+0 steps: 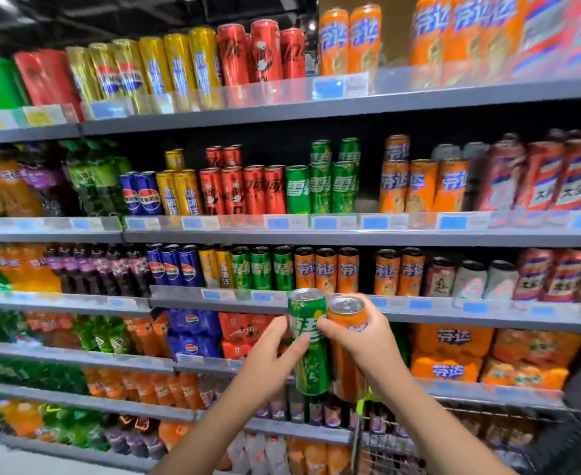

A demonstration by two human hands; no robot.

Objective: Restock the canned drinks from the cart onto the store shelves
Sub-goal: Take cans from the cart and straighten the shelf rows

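Two upright cans, one green can pinched by left hand, one orange can gripped in right hand.

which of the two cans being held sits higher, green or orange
The green can, held between the left hand and right hand; its silver top sits above the orange can beside it.

Two cans before stocked shelves

A green can with white lettering and an orange can with silver top are seen.
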